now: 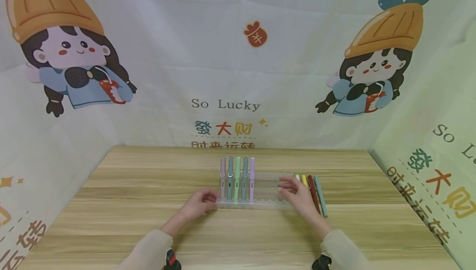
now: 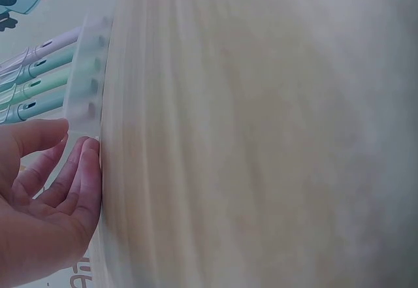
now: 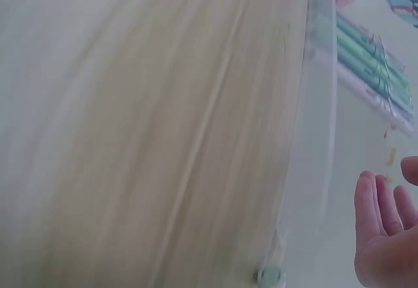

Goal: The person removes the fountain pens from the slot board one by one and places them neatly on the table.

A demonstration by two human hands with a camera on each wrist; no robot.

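A clear rack holds several capped pens side by side in its left part, among them a green pen and a purple pen. My left hand is at the rack's left end, its fingers loosely bent beside the corner; in the left wrist view that hand has thumb and fingertips by the end of the rack. Over the rack's right part hovers my right hand, fingers relaxed and apart, holding nothing. The right wrist view shows this hand raised beside the rack.
Right of the rack, partly behind my right hand, lie several more pens: a yellow one, a brown one and a blue one. A printed cloth hangs behind the wooden table.
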